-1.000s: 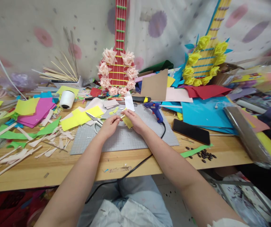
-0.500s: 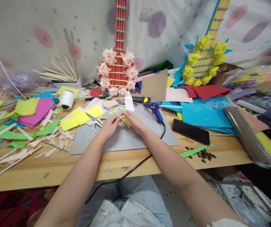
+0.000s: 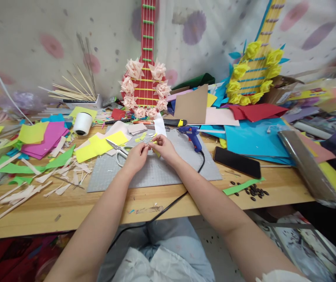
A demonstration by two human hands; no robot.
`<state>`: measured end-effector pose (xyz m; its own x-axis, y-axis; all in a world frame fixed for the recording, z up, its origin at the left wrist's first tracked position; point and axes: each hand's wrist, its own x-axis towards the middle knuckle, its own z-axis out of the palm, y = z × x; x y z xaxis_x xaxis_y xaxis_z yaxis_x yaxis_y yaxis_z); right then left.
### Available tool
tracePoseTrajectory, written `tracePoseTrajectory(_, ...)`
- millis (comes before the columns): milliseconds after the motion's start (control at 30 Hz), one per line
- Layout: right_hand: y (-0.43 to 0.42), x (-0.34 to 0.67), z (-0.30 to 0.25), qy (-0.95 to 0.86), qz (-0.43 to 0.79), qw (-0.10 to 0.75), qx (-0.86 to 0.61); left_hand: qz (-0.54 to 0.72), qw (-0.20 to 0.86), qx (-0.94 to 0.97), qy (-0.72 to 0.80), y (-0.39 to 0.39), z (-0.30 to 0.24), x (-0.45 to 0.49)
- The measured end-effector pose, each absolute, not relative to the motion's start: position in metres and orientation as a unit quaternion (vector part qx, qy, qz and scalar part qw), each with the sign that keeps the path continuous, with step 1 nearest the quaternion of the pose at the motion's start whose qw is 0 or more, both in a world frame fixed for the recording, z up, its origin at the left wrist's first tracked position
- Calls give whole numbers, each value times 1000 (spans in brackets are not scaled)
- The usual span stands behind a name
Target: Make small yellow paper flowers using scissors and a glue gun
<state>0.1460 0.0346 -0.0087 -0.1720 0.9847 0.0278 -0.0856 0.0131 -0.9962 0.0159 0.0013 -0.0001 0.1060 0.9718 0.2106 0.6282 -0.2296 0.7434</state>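
Observation:
Over the grey cutting mat [image 3: 162,172], my left hand [image 3: 136,157] and my right hand [image 3: 165,148] meet fingertip to fingertip. Together they pinch a small folded piece of yellow paper [image 3: 155,143], most of it hidden behind my right fingers. A pair of scissors [image 3: 118,148] lies on the mat just left of my left hand. The blue glue gun [image 3: 193,136] rests on the mat to the right of my right hand, its black cord running off the table's front edge.
Yellow paper sheets [image 3: 100,144] and pink sheets [image 3: 49,137] lie left, with paper strips [image 3: 38,184]. A black phone [image 3: 237,162], dark seeds [image 3: 252,192] and a foil roll [image 3: 305,166] lie right. Two paper guitars, a red one [image 3: 146,82] and a yellow one [image 3: 254,78], lean on the back wall.
Both hands have drawn closer together and slightly away from me, and the yellow paper, plainly visible below my right fingers before, is now mostly tucked between the fingertips.

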Motion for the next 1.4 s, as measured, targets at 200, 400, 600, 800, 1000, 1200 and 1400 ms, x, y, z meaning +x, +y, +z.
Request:
tracePoseTrajectory(200, 36, 148, -10, -543, 548, 480, -417, 374, 268, 679, 572, 2, 1, 16)
tracePoseTrajectory(400, 37, 150, -12, -551, 525, 487, -429, 385, 301, 661, 569, 3, 0, 15)
tracePoseTrajectory(600, 33, 156, -3, -568, 552, 451, -411, 474, 471, 552, 498, 7, -2, 15)
tracePoseTrajectory(800, 29, 158, 0, -642, 519, 391, -407, 458, 419, 592, 513, 9, -2, 13)
tracePoseTrajectory(1000, 27, 158, 2, -726, 382, 376, -430, 430, 381, 614, 542, 10, -6, 9)
tracePoseTrajectory(1200, 25, 155, 7, -739, 349, 385, -430, 450, 336, 600, 570, 10, 1, 14)
tracePoseTrajectory(1400, 30, 153, 5, -595, 474, 494, -422, 571, 496, 373, 537, 15, 5, 24)
